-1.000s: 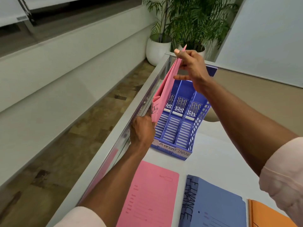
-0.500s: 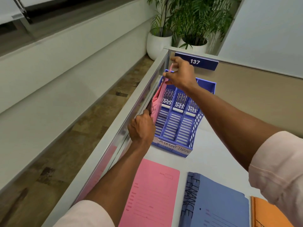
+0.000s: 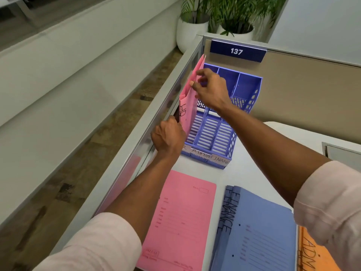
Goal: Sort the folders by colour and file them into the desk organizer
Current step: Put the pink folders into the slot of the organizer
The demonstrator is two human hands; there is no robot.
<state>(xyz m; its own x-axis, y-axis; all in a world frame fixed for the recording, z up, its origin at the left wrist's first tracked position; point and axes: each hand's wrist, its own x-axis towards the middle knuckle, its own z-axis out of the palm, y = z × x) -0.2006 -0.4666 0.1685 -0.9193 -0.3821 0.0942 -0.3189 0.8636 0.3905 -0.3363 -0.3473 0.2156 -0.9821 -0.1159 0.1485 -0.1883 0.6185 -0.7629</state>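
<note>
Blue sign [image 3: 237, 51] up top says 137. The organizer [image 3: 248, 83] has handwritten front labels, ADMIN (partly hidden) and FINANC. There's HR inked on the upright pink folder [image 3: 188, 106], FINANCE on the blue folder [image 3: 257, 231], and ADM on the orange folder [image 3: 312, 251].

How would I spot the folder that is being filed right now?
Find the blue desk organizer below the 137 sign. An upright pink folder stands in its leftmost slot. Unlike the flat pink folder nearer you, it is marked HR.

Pink folder [image 3: 188, 106] lower now, seemingly inside leftmost slot of organizer [image 3: 250, 85]
</note>
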